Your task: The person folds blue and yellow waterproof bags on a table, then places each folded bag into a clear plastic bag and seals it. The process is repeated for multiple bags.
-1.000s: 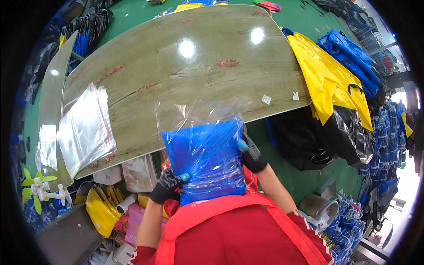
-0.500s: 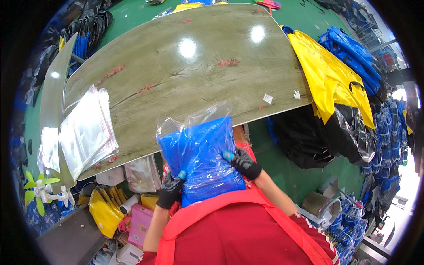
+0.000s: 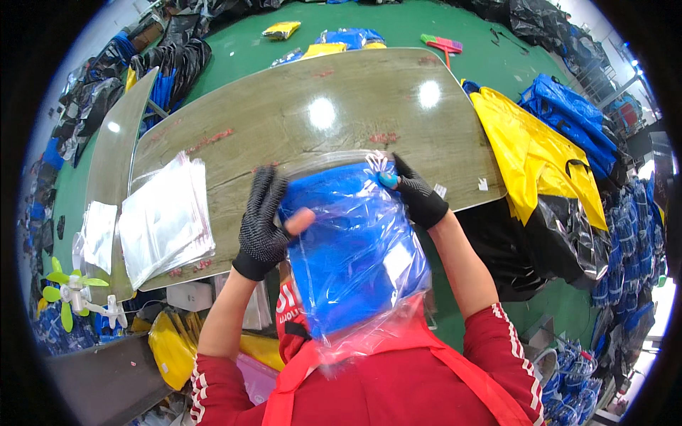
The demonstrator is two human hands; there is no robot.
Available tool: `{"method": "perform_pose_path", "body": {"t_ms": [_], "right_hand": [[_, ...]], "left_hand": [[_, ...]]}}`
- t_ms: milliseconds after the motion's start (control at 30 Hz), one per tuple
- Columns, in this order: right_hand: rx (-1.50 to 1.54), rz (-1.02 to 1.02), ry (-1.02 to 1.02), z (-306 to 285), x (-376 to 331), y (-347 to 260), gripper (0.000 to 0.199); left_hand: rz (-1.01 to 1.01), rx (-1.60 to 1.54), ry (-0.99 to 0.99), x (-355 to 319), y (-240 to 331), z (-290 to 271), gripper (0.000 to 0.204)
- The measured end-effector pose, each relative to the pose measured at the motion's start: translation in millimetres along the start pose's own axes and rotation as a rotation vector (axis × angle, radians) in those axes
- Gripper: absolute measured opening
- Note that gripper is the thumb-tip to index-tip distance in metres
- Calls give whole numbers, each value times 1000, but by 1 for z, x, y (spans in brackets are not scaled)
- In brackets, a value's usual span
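Note:
A blue folded item in a clear plastic bag (image 3: 348,248) tilts upright against my apron, its upper edge over the table. A white patch shows near its lower right side. At the bag's upper right corner, my right hand (image 3: 420,195), in a dark glove with a blue thumb tip, is closed on the edge, thumb in front. My left hand (image 3: 261,224), in a dark dotted glove, lies along the left edge. Its fingers are stretched out, and its bare thumb tip touches the plastic.
The wood-patterned table (image 3: 234,160) carries a stack of clear plastic bags (image 3: 167,216) on the left. A small green fan (image 3: 71,290) stands beside it. Yellow bags (image 3: 529,142) hang by the right edge. A broom (image 3: 442,45) lies on the green floor behind.
The bagged blue item has turned, its loose clear end now toward me. Both hands have moved up to its upper edge, and my left hand's fingers have spread out.

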State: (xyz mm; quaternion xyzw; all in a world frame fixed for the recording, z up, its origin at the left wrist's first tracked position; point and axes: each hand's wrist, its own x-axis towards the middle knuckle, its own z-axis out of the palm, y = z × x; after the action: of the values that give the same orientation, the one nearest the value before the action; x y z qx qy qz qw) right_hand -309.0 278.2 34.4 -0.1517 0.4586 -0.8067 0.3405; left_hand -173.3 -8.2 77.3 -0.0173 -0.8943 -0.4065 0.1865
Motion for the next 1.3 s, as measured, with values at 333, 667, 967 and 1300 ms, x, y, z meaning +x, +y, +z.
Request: {"method": "perform_pose_path", "body": {"t_ms": [333, 667, 967, 1300], "right_hand": [[-325, -323, 168, 45, -27, 0, 39], [-880, -679, 273, 71, -34, -11, 21], [-875, -434, 418, 80, -43, -19, 26], [-529, -432, 209, 48, 69, -28, 32]], "left_hand": [[-262, -699, 156, -19, -17, 25, 44], [-270, -400, 380, -12, -1, 22, 21], [-285, -318, 243, 1, 25, -4, 21], [-102, -494, 64, 60, 71, -32, 34]]}}
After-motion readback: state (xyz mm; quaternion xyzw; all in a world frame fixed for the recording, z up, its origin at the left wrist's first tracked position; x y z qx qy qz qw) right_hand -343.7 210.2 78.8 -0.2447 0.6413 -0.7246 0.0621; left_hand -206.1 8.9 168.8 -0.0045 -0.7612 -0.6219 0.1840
